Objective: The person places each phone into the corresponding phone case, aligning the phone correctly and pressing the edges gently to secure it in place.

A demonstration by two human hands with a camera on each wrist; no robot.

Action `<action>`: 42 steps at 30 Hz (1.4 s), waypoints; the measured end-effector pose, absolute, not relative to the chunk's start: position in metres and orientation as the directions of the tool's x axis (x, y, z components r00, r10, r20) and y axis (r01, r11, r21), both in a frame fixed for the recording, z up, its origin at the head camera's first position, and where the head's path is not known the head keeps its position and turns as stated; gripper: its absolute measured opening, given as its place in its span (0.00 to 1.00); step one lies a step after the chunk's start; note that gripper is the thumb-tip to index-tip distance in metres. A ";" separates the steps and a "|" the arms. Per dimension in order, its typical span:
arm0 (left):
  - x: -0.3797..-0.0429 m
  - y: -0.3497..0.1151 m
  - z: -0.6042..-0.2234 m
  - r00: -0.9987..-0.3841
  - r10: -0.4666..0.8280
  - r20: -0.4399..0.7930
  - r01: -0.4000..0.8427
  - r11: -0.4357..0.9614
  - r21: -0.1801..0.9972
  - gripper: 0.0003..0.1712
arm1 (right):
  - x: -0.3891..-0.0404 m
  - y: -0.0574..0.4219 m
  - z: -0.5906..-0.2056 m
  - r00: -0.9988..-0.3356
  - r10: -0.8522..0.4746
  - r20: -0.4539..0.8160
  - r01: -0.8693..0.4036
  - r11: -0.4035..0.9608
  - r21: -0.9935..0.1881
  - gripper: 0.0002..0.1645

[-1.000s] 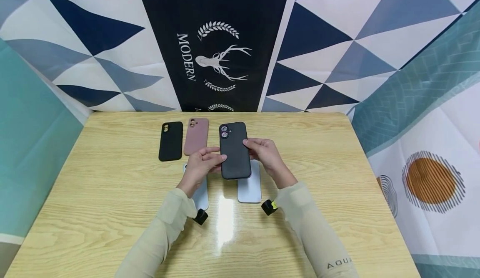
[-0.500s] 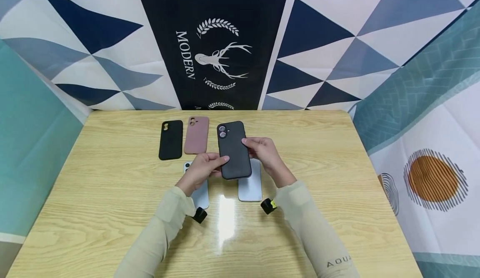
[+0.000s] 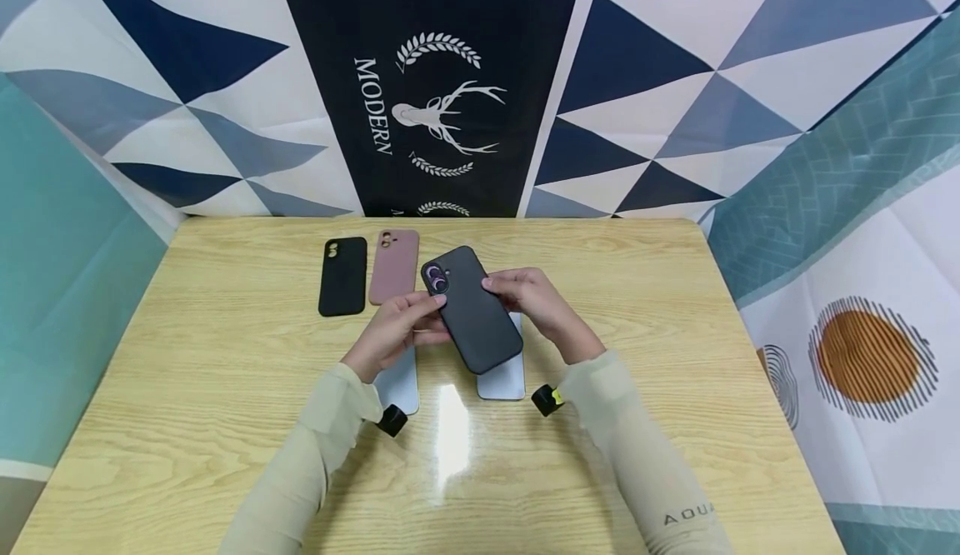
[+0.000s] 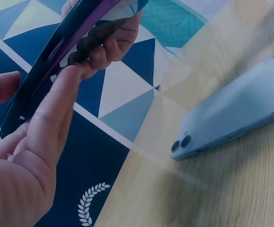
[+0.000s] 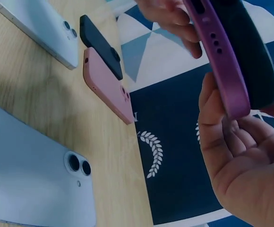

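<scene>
Above the table, both hands hold a black phone case (image 3: 483, 313) with a purple phone (image 5: 222, 61) against its underside. The case leans with its camera corner to the upper left, and purple shows through the camera cutout. My left hand (image 3: 395, 330) pinches its left edge, thumb just below the cutout and fingers underneath. My right hand (image 3: 534, 305) pinches the right edge, thumb on the back. In the right wrist view, the phone's holed end edge faces the camera, and a dark gap parts it from the case near the end. The phone's glossy face mirrors fingers in the left wrist view.
Two pale blue phones lie on the wooden table (image 3: 225, 372): one phone (image 3: 400, 384) below my left hand, another phone (image 3: 504, 384) below the held case. Behind them at the left lie a black case (image 3: 342, 277) and a pink case (image 3: 393, 267). Patterned cloth (image 3: 637, 80) hangs behind.
The held case and phone have turned counterclockwise, top to the left and bottom to the right. My left thumb has moved from the side's middle up to the camera corner.
</scene>
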State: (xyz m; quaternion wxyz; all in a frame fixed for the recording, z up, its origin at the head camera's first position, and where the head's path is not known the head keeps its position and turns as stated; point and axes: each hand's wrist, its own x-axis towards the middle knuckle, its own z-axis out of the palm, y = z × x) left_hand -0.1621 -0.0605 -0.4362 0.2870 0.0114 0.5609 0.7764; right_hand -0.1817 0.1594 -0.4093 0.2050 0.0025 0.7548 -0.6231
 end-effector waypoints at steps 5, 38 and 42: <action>-0.161 -0.060 -0.435 -0.826 0.479 -0.297 -0.436 -0.209 0.875 0.06 | -0.182 0.161 -0.406 -0.896 -0.309 -0.318 0.237 0.274 -0.932 0.23; -0.159 -0.054 -0.430 -0.998 0.032 -0.048 -0.058 -0.541 0.839 0.13 | -0.171 0.153 -0.407 -0.901 -0.333 -0.277 0.271 0.065 -0.960 0.17; -0.158 -0.050 -0.429 -1.000 -0.026 -0.018 0.000 -0.573 0.820 0.12 | -0.171 0.148 -0.408 -0.883 -0.385 -0.269 0.251 0.096 -0.963 0.19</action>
